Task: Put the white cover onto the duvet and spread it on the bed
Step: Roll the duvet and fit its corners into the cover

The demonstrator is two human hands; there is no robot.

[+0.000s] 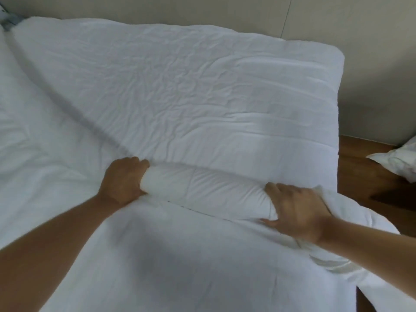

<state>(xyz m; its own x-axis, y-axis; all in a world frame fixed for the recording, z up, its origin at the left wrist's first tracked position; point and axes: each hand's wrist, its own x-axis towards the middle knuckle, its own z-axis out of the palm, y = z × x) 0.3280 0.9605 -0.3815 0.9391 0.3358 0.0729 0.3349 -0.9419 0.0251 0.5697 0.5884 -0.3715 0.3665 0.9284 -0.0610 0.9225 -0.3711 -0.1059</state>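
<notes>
A white duvet (191,86) lies flat and wrinkled across the bed, reaching to the far edge by the wall. Its near edge is rolled into a thick white roll (207,188) that runs from left to right in front of me. My left hand (122,180) grips the left end of the roll, fingers curled over its top. My right hand (297,210) grips the right end, thumb underneath and fingers wrapped over. White fabric (168,255) lies smooth below the roll, between my forearms; I cannot tell cover from duvet there.
A beige wall (360,30) runs behind the bed. Wooden floor (369,172) shows at the right, with a white pillow (396,163) lying on it. A grey object (9,21) sits at the far left corner. The bed's right edge drops off near my right hand.
</notes>
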